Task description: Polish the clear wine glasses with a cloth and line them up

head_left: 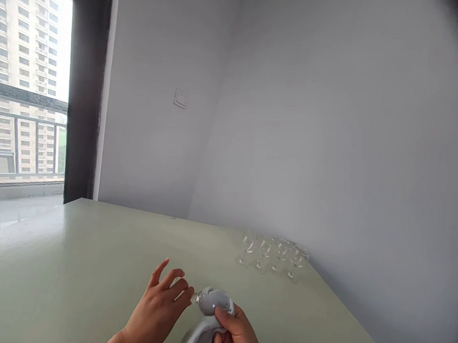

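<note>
A stemmed wine glass [211,303] lies tilted nearly sideways between my hands, its bowl toward the right. My left hand [163,301] is at the stem end with its fingers bent around it and the index finger raised. Those fingers hide most of the foot. My right hand [237,329] grips a pale grey cloth [201,334] wrapped about the bowl, thumb on the near side by the rim. Part of the cloth hangs down toward the bottom edge of the view.
Several clear stemmed glasses [265,248] stand upright in a row near the far right edge of the pale green table [96,256]. Grey walls [309,144] meet behind it, with a light switch [180,99]. A window with a railing [25,145] is at left.
</note>
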Demonstrator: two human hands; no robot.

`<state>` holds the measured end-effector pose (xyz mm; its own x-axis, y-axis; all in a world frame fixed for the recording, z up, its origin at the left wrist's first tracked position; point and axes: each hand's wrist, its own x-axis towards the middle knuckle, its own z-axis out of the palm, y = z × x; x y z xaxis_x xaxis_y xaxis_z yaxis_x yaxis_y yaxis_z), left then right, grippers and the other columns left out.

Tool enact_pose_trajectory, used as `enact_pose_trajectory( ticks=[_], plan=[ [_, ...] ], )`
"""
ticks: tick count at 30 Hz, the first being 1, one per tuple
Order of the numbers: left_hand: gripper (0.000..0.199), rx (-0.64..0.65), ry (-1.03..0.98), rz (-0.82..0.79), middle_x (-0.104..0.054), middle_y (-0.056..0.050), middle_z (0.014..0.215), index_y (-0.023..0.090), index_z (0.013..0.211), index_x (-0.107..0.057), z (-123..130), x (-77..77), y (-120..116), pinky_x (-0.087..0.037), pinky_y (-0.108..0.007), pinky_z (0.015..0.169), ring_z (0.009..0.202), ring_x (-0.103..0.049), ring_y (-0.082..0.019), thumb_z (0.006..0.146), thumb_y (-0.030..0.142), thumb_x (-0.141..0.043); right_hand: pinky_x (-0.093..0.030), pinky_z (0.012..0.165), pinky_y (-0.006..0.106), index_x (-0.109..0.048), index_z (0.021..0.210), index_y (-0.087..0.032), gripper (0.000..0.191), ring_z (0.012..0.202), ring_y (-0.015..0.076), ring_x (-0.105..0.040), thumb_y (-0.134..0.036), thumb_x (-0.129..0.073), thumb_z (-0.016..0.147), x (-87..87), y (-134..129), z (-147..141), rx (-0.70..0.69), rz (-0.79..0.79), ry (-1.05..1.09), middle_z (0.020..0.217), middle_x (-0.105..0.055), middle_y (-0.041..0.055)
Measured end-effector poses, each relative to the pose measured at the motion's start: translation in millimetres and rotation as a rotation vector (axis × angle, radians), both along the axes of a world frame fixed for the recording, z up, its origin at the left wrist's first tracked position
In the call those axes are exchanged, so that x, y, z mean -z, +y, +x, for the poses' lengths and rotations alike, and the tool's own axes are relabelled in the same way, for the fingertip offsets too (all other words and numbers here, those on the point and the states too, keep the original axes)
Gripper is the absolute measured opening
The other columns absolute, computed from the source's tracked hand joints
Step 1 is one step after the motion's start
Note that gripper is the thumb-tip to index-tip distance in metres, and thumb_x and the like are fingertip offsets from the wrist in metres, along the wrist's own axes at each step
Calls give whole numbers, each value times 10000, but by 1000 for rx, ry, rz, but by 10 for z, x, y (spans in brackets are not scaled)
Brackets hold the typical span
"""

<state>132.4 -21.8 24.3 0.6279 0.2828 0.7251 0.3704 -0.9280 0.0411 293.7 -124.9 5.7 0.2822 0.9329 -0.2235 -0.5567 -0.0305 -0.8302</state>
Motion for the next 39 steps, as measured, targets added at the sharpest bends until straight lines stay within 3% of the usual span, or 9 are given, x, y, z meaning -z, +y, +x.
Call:
enact_pose_trajectory(
  ticks=[3,10,13,17,21,24,28,35,39],
  plan=[
    [196,-3,99,-182,-643,46,702,286,812,-621,-6,-43,26,-280,-471,965,812,-555,-174,779,117,-527,-333,310,158,-610,848,-137,510,283,64,-463,-480,-798,519,-33,-39,-2,-42,32,-161,464,-532,-64],
    [151,121,333,-1094,-666,19,732,204,724,-666,-35,-58,147,-448,-255,622,711,-588,-165,682,163,-526,-412,441,174,-654,879,-124,444,471,76,-530,-360,-802,533,-104,-150,19,-62,18,-475,620,-582,-31],
    [178,50,196,-618,-685,3,886,252,844,-666,-18,14,108,-410,-392,879,933,-579,-221,732,169,-555,-377,344,169,-622,820,-136,429,352,84,-515,-419,-786,542,-45,-79,13,-48,-37,-268,503,-557,-49],
    [280,45,46,71,-674,14,960,273,995,-596,1,52,-3,-90,-512,1082,1141,-487,-222,803,92,-505,-328,290,143,-578,676,-155,407,255,52,-392,-437,-806,491,-19,-12,-21,31,-79,112,320,-489,-64],
    [227,45,66,147,-640,37,766,244,964,-577,-40,-11,-9,-215,-446,1032,831,-583,-155,817,96,-485,-312,307,146,-602,782,-150,444,278,58,-415,-475,-782,539,-88,-68,-96,-52,16,75,344,-503,-61],
    [104,46,174,76,-593,31,661,220,794,-571,-52,-77,40,-382,-314,735,615,-514,-131,838,168,-492,-333,346,158,-592,939,-150,582,330,66,-464,-491,-793,513,-144,-131,-116,-95,9,-196,444,-502,-85],
    [194,142,282,-253,-574,13,624,202,699,-554,-29,-125,91,-353,-267,629,602,-483,-135,858,277,-471,-350,416,167,-615,963,-170,397,427,72,-471,-344,-729,625,-253,-205,-41,-175,-102,-575,530,-484,-77],
    [279,509,293,-1447,-515,34,531,159,667,-557,-115,-182,82,-335,-203,484,466,-417,-79,764,420,-539,-413,683,204,-700,897,-246,329,788,163,-568,-69,-548,664,-715,-372,56,-415,159,-1097,849,-649,-23],
    [424,623,282,-1659,-487,32,433,130,642,-590,-125,-163,105,-283,-198,379,345,-388,-67,637,553,-623,-428,724,229,-688,950,-271,423,809,172,-599,-35,-469,675,-723,-355,93,-350,348,-1265,901,-676,-8]
  ],
)
